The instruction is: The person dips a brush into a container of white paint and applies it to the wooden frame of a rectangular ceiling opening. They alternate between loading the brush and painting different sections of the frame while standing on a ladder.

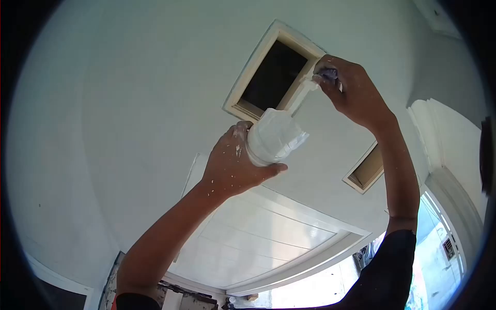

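Cupping the white tub [275, 137], left hand [232, 163] wraps its side, nearest | right hand [354, 90] pinches what looks like a brush [327, 74] by the window frame's [253, 67] right edge | tub sits below and left of it, brush slanting down-left, tub leaning up-right | gap between.

Container [274, 137] in left hand [232, 160], right hand [355, 95] farther right, framed opening [274, 75] behind them

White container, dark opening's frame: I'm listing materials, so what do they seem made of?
White container: probably thin plastic, semi-glossy, from its highlights and ragged rim. Opening's frame: perhaps painted wood, cream and matte, with straight edges; plaster is possible.
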A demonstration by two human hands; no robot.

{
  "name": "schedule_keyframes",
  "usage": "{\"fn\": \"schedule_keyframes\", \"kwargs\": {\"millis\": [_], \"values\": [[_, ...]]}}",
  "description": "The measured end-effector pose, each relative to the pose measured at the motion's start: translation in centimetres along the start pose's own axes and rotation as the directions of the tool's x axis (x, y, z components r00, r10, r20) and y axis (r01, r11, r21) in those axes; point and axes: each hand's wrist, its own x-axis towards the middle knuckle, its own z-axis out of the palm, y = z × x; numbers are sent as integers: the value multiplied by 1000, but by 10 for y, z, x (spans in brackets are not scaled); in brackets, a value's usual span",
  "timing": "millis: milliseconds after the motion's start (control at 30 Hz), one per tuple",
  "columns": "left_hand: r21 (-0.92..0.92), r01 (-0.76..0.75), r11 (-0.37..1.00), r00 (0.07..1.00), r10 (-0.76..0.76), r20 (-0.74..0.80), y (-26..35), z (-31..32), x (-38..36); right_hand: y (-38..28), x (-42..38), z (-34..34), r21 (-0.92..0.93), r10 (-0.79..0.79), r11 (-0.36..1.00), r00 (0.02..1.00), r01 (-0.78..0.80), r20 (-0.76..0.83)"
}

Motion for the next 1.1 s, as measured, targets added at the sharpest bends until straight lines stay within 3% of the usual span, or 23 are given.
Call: {"fn": "schedule_keyframes", "kwargs": {"millis": [100, 167, 233, 300, 367, 433, 533, 633, 767, 833, 933, 1033, 1100], "values": [[66, -71, 995, 996, 75, -56, -3, 0, 0, 5, 5, -7, 36, -74, 996, 993, 77, -88], [23, -50, 998, 998, 51, -30, -1, -2, 0, 7, 9, -22, 22, -58, 998, 967, 65, -247], [25, -38, 999, 999, 39, -26, 0, 0, 0, 9, 8, -22, -36, -20, 999, 978, 13, -207], [27, -30, 999, 999, 30, -14, 1, 0, 0, 8, -2, 1, 1, -92, 996, 986, 93, -135], [-13, 18, 1000, 999, -18, 39, 3, -2, 0, 0, -11, 12, -11, -130, 991, 974, 130, -186], [-2, 15, 1000, 999, -15, 36, 4, -1, -2, -6, -12, 10, 83, 17, 997, 995, -9, -96], [25, -18, 1000, 1000, 18, 3, 0, 2, 0, 10, 1, -8, 65, -53, 995, 973, 69, -227], [27, -19, 999, 1000, 19, 8, 2, 0, 0, 8, 2, -11, -19, -45, 999, 973, 42, -227], [-19, 20, 1000, 999, -19, 51, 3, -4, 1, -3, -17, 17, 104, 7, 995, 992, 7, -128], [-5, 14, 1000, 999, -13, 40, 4, -4, -1, -1, -19, 18, -4, -19, 1000, 977, 18, -213], [18, 17, 1000, 999, -18, 37, 6, -5, 0, 13, -8, 0, 147, 3, 988, 956, 42, -294], [9, 24, 1000, 998, -25, 52, 3, -2, 0, 13, -8, -5, 42, -41, 998, 954, 56, -297], [-3, 26, 1000, 998, -26, 56, 0, 2, -1, 13, -23, 24, 104, -14, 994, 967, 41, -255]]}}
